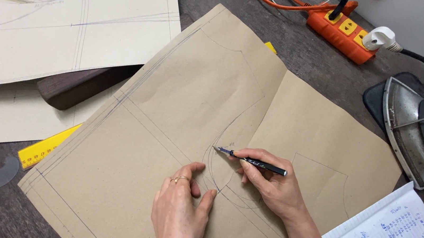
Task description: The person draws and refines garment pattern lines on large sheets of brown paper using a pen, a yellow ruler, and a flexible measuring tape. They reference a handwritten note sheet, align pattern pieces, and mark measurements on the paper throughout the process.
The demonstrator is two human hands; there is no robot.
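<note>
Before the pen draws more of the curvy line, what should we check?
1. Left hand pressing flat on the brown paper: ok.
2. Right hand gripping the pen: ok.
3. Pen tip on the drawn curve: ok.
4. Paper flat where the curve runs: ok; a fold lies further right.
5. Yellow ruler out of the way: ok, tucked under the paper's left edge.
6. Ink flowing: cannot tell.

We have one view, worn on the head. It looks steeply down, close over the table [305,50] and both hands.
</note>
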